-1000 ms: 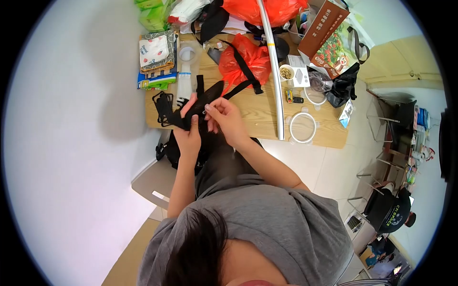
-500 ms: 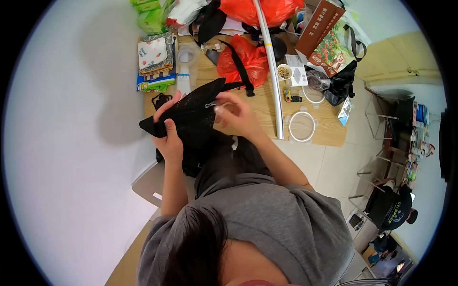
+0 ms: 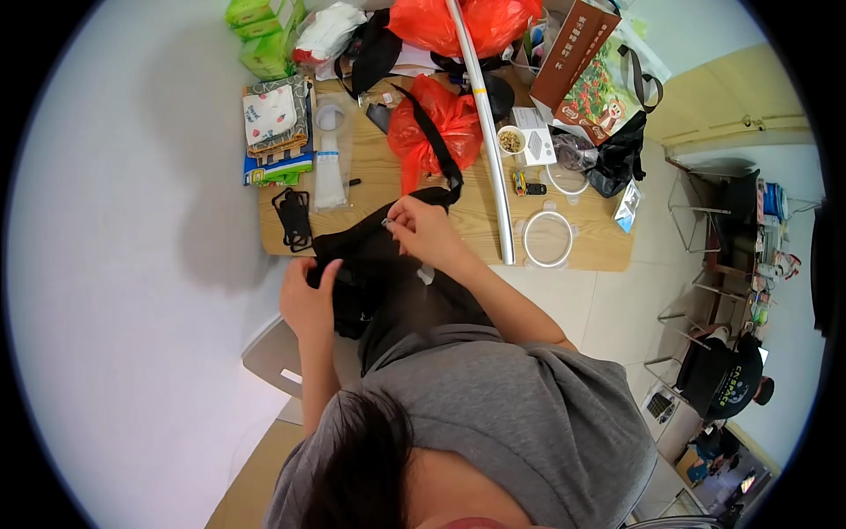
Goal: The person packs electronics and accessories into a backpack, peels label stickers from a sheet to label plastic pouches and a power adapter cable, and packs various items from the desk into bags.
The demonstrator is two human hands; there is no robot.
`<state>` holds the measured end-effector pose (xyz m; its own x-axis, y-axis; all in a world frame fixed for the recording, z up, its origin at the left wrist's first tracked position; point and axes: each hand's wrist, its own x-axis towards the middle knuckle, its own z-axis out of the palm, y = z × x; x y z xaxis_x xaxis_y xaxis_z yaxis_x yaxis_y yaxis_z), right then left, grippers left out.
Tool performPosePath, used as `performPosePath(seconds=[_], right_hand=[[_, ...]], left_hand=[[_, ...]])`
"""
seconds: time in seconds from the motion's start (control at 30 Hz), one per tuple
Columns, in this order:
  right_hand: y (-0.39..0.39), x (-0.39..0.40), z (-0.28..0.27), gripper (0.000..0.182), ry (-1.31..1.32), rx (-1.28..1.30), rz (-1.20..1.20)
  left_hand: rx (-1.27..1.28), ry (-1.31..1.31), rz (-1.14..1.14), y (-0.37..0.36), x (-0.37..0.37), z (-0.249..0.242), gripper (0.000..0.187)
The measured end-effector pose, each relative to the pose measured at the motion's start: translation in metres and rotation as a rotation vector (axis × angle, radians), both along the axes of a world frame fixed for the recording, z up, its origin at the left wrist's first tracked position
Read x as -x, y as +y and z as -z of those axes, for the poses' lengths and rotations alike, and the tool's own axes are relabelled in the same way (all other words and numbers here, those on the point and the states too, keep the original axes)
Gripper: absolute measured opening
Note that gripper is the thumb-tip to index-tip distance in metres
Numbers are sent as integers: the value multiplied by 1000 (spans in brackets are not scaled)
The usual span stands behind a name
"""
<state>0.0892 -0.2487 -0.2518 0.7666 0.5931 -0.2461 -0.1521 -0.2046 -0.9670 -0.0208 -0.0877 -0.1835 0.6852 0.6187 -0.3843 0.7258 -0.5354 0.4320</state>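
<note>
The table [image 3: 604, 250] extends beyond both hands and bears most of the items noted. The black cloth [image 3: 357, 243] lies between the two hands at the near table edge, its lower part merging with the dark trousers, so its full extent cannot be told. It appears drawn out between the hands to keep its edge spread and within reach.

The pole [image 3: 484, 119] lies beyond and to the right of the right hand, probably lengthwise because of its length. The red bag [image 3: 434, 132] sits directly beyond that hand, with the strap [image 3: 430, 132] crossing it, seemingly left slack.

The left hand [image 3: 306, 301] has thumb and forefinger parted with cloth between them; whether it grips cannot be told. The ring [image 3: 526, 238] lies flat to the right of the right hand, well apart. The black frame [image 3: 292, 212] rests just beyond the left hand, apparently clear of the cloth. The right hand [image 3: 426, 236] is pinched narrow on the cloth at a small metal piece [image 3: 387, 223], presumably for fine control.
</note>
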Motion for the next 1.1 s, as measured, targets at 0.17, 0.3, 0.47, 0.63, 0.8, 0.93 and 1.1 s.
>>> performPosePath(seconds=[0.17,0.3,0.47,0.63,0.8,0.93,1.1], right_hand=[[2,18,-30,18,-143,-89,-233],[-15,7,-31,20,-196,48,-243],[-61,-85,63,18,124,0,-350],[0,-22,64,30,100,-46,-741],[92,66,55,29,404,-397,-864],[135,149,8,25,383,-526,-912],[176,171,-21,22,291,-677,-789]], left_hand=[[-375,-574,703,-5,7,48,39],[-372,-637,835,2,10,46,27],[-420,-883,867,28,32,5,13],[-392,-724,621,78,84,-31,12],[-413,-722,290,122,157,-61,15],[-555,-874,-29,128,205,-53,23],[-128,-649,-432,152,254,-34,29]])
